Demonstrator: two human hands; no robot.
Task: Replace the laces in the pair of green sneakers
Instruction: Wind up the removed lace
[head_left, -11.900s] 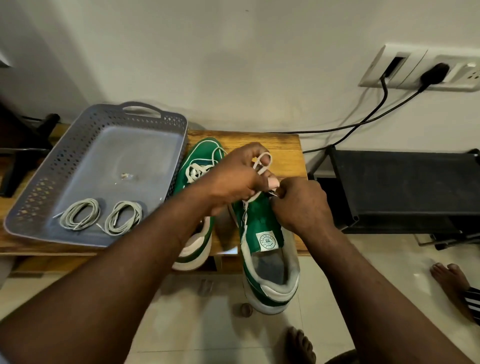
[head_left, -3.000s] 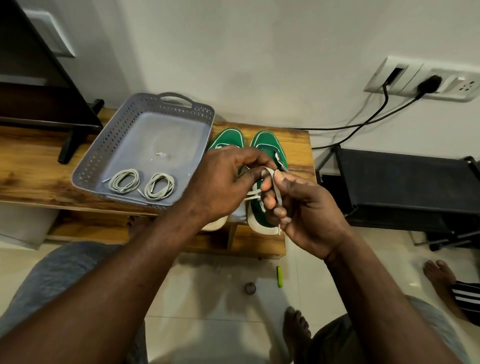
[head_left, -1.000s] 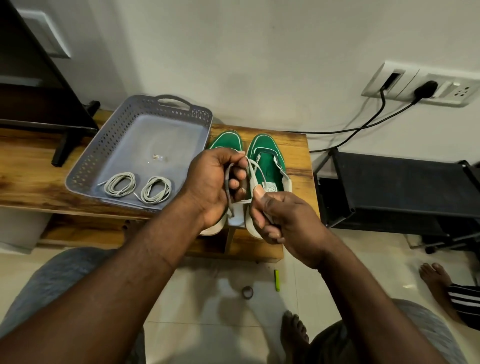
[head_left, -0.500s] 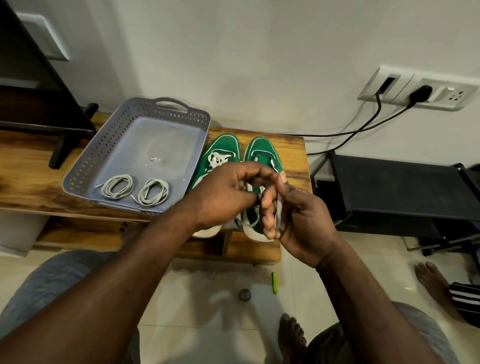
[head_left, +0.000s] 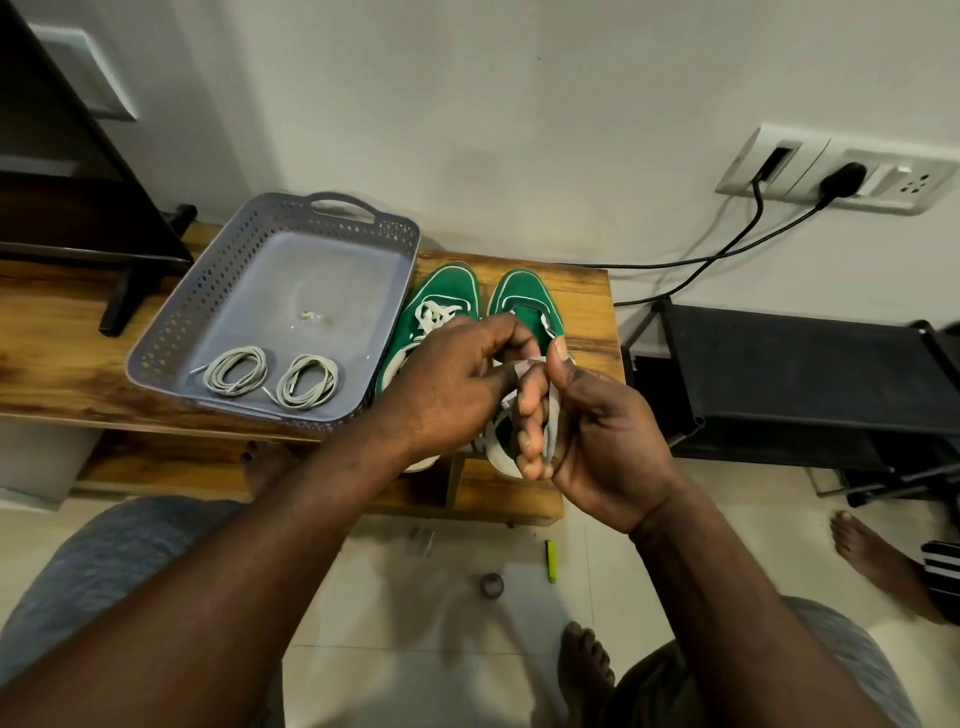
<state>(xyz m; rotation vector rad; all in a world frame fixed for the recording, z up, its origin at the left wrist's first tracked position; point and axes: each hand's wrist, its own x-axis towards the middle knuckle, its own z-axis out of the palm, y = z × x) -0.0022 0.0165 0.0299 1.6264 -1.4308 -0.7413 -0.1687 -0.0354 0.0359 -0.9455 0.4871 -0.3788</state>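
View from above of a person's two bare hands working just over a pair of green sneakers. The left sneaker (head_left: 448, 291) and right sneaker (head_left: 525, 297) stand side by side, toes to the wall, at the right end of a wooden bench (head_left: 587, 291). White lacing shows in the left sneaker near its toe.

The right hand (head_left: 602, 436) is turned palm up with its fingers curled, and a pale loose lace (head_left: 551, 428) is wrapped round them – the hand is closed about it. The left hand (head_left: 452, 387) reaches in from the left, fingers bent, its fingertips pinching the same lace where it crosses the top of the right hand's fingers. Both hands hide the heels of the sneakers.

Left of the sneakers and touching the left one sits a grey basket (head_left: 208, 306) with perforated walls. Inside it, near the front wall, lie a coiled lace (head_left: 236, 371) and a second coil (head_left: 309, 387), just beside each other.

To the right of the bench stands a black rack (head_left: 779, 364); above it is a wall socket (head_left: 841, 171) with two black cables plugged in.
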